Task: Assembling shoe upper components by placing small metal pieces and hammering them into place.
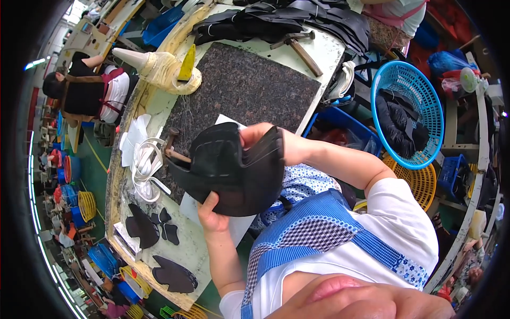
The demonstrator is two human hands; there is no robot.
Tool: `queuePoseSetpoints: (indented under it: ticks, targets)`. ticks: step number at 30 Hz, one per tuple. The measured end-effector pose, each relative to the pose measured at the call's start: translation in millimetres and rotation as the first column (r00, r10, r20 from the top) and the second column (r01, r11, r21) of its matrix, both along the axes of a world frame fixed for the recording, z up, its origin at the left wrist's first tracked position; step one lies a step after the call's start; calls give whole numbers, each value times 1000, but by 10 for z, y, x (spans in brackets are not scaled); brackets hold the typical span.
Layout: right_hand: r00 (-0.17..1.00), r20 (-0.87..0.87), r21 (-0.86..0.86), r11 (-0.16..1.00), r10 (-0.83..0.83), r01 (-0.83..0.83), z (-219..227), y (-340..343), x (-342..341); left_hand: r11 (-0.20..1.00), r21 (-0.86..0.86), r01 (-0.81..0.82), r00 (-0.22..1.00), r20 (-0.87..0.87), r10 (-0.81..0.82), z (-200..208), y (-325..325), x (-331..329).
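Observation:
Between my hands is a curved bundle of black shoe uppers [218,165], with several thin layered edges fanned at its right side. My left hand [210,211] grips the lower edge, thumb against the outer face. At the upper right, my right hand [265,139] is closed round the bundle, its fingers partly hidden behind the layers. White sheets [190,206] lie under the bundle. Just left of it, a small hammer [172,139] rests on the dark stone slab [249,80], its handle partly covered.
White tape [146,162] lies coiled at the left. Black cut pieces [142,226] are nearer. A thread cone [164,72], a second hammer [305,53] and stacked black material [287,24] sit farther back. Right stands a blue basket [441,114]. Another person [87,95] works at far left.

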State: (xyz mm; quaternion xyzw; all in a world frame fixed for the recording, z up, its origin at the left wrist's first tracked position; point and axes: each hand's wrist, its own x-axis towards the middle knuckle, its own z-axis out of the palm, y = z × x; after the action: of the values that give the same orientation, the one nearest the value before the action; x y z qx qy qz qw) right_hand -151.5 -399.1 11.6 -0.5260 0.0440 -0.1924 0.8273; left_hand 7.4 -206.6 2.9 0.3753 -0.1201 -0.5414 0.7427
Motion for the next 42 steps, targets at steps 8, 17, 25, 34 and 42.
queuePoseSetpoints:
  ticks: [8,17,25,34,42]
  targets:
    - [976,216,354,931,5,-83,-63,333,102,972,-183,147,965,-191,-182,-266,256,36]
    - [984,105,414,906,-141,86,-294,486,-18,959,-214,185,933,-267,-240,-207,155,-77]
    - [931,105,-246,897,-351,366,-452,291,-62,934,-171,314,925,-168,-341,-207,120,-149]
    - [901,421,553,817,-107,-162,393,-97,-856,988,94,123,990,53,-128,124,96,307]
    - [982,-109,-340,934,-155,110,69,650,-457,940,18,-340,940,-10,340,377,-811,-39]
